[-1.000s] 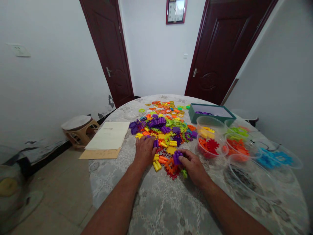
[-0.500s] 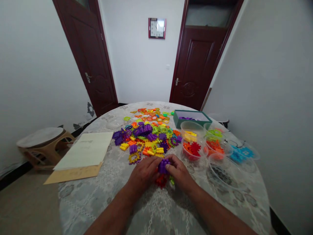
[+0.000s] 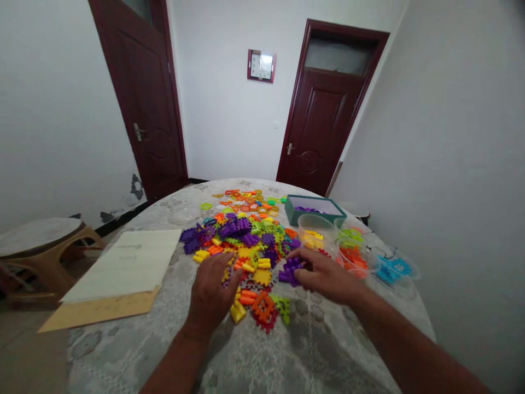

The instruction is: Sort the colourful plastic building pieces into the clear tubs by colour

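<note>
1. Work in hand, as I judge it: picking out purple pieces [image 3: 289, 272]; the next move calls for a firm pinch, clear of the tubs [image 3: 316, 223].
2. My right fingers [image 3: 307, 278] clamp those pieces right of the mixed pile [image 3: 268, 239] on the desk [image 3: 254, 361].
3. My left fingers [image 3: 217, 266] stand apart at the pile's near-left edge; contact I cannot confirm.

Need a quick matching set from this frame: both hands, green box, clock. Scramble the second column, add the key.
Column 1
1. Right hand
2. Green box
3. Left hand
4. Clock

Column 2
A. Open, fingers apart, near yellow pieces
B. Hung on the wall
C. Closed on purple pieces
D. On the table, beyond the clear tubs

Pairs: 1-C, 2-D, 3-A, 4-B
</note>
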Tool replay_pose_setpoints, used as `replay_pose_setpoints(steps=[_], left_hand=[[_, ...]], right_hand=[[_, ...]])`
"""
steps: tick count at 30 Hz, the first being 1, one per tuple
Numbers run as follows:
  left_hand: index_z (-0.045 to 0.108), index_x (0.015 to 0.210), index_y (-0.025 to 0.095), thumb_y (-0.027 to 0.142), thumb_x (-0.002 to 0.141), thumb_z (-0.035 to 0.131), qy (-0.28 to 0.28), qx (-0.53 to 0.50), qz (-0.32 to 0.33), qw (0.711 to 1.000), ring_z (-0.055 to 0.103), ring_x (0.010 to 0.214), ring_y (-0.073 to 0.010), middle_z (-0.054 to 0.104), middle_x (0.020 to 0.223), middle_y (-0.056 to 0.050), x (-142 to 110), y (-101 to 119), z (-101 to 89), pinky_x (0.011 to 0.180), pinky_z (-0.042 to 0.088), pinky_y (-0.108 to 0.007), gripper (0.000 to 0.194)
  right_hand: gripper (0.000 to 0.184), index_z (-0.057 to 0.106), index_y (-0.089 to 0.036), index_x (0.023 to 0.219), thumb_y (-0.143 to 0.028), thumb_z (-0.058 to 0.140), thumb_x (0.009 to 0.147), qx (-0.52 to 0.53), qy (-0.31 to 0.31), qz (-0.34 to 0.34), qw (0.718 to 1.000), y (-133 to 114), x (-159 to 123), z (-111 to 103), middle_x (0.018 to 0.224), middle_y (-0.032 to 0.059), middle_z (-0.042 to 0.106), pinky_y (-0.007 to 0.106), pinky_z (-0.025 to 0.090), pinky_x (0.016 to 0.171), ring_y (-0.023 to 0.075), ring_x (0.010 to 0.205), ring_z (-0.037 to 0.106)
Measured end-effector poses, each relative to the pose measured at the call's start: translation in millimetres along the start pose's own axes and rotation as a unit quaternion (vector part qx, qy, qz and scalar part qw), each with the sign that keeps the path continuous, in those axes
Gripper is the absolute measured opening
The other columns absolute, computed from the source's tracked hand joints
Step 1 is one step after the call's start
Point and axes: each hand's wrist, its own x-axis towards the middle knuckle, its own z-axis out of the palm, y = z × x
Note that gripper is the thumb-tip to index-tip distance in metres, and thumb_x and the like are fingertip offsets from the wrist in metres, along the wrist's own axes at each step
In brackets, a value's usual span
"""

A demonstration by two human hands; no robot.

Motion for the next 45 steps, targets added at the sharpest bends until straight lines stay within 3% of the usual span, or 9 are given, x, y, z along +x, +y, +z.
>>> replay_pose_setpoints(steps=[3, 8, 16, 21, 25, 28, 31, 37, 45], left_hand=[[0.062, 0.123, 0.017, 0.032, 0.100, 0.060, 0.039, 0.068, -0.083, 0.993, 0.063, 0.115, -0.0320, 0.070, 0.117, -0.014, -2, -19, 6.9, 0.105, 0.051, -0.052, 0.028], [0.062, 0.130, 0.016, 0.031, 0.097, 0.057, 0.000, 0.148, -0.150, 0.977, 0.059, 0.122, -0.0341, 0.066, 0.125, -0.017, -17, -44, 21.0, 0.109, 0.047, -0.053, 0.037], [0.065, 0.134, 0.025, 0.025, 0.097, 0.056, -0.110, 0.179, -0.153, 0.966, 0.058, 0.120, -0.0346, 0.064, 0.128, -0.016, -24, -41, 24.2, 0.105, 0.048, -0.053, 0.039], [0.065, 0.135, 0.022, 0.027, 0.095, 0.060, -0.135, 0.175, -0.184, 0.958, 0.057, 0.122, -0.0357, 0.062, 0.132, -0.018, -20, -36, 22.6, 0.105, 0.046, -0.052, 0.041], [0.067, 0.131, 0.023, 0.030, 0.097, 0.060, -0.148, 0.166, -0.192, 0.956, 0.060, 0.116, -0.0328, 0.067, 0.123, -0.014, -18, -34, 21.4, 0.102, 0.046, -0.048, 0.036], [0.068, 0.127, 0.023, 0.032, 0.097, 0.060, -0.150, 0.176, -0.192, 0.954, 0.061, 0.111, -0.0326, 0.070, 0.115, -0.012, -17, -33, 19.2, 0.099, 0.045, -0.047, 0.032], [0.069, 0.120, 0.023, 0.033, 0.097, 0.062, -0.145, 0.185, -0.196, 0.952, 0.061, 0.107, -0.0317, 0.071, 0.110, -0.011, -17, -32, 18.1, 0.096, 0.045, -0.045, 0.027], [0.064, 0.119, 0.021, 0.025, 0.092, 0.065, -0.125, 0.191, -0.229, 0.946, 0.062, 0.106, -0.0308, 0.070, 0.107, -0.011, -20, -31, 20.7, 0.095, 0.046, -0.045, 0.027], [0.062, 0.123, 0.021, 0.016, 0.089, 0.062, -0.078, -0.070, -0.208, 0.972, 0.065, 0.107, -0.0241, 0.065, 0.115, -0.009, -5, -17, 12.2, 0.098, 0.055, -0.043, 0.034]], right_hand=[[0.029, 0.072, -0.020, 0.107, -0.017, 0.065, 0.079, -0.040, 0.014, 0.037, 0.998, 2, 49, -52, 0.068, -0.0024, 0.065, 0.020, 0.040, 0.048, 0.0114, 0.054, 0.055], [0.026, 0.072, -0.015, 0.102, -0.012, 0.070, 0.076, 0.018, 0.223, 0.105, 0.969, 17, 141, -120, 0.064, 0.0002, 0.065, 0.021, 0.046, 0.049, 0.0128, 0.052, 0.057], [0.048, 0.064, -0.009, 0.130, -0.012, 0.068, 0.082, 0.045, 0.390, 0.077, 0.916, 27, 175, -142, 0.084, 0.0085, 0.069, 0.027, 0.053, 0.058, 0.0145, 0.063, 0.061], [0.029, 0.075, -0.010, 0.113, -0.010, 0.065, 0.085, 0.011, 0.337, 0.054, 0.940, 21, 143, -104, 0.081, 0.0075, 0.072, 0.027, 0.053, 0.065, 0.0151, 0.068, 0.064], [0.024, 0.079, -0.019, 0.108, -0.014, 0.064, 0.091, -0.140, 0.162, -0.036, 0.976, 22, 87, -32, 0.091, 0.0071, 0.077, 0.034, 0.055, 0.080, 0.0199, 0.079, 0.069], [0.034, 0.075, -0.021, 0.123, -0.012, 0.059, 0.094, -0.273, 0.090, -0.085, 0.954, 33, 50, 27, 0.123, 0.0119, 0.074, 0.036, 0.051, 0.097, 0.0260, 0.111, 0.069], [0.047, 0.066, -0.018, 0.138, -0.007, 0.053, 0.094, -0.380, 0.081, -0.021, 0.921, 51, 32, 65, 0.142, 0.0189, 0.063, 0.036, 0.050, 0.094, 0.0285, 0.115, 0.069], [0.040, 0.066, -0.014, 0.135, -0.016, 0.055, 0.096, -0.387, 0.091, 0.021, 0.917, 84, 29, 77, 0.122, 0.0198, 0.067, 0.038, 0.050, 0.090, 0.0304, 0.108, 0.068], [0.027, 0.076, -0.023, 0.114, -0.037, 0.064, 0.095, -0.084, 0.184, -0.099, 0.974, 77, 25, 86, 0.113, 0.0104, 0.073, 0.045, 0.050, 0.101, 0.0286, 0.108, 0.067]])
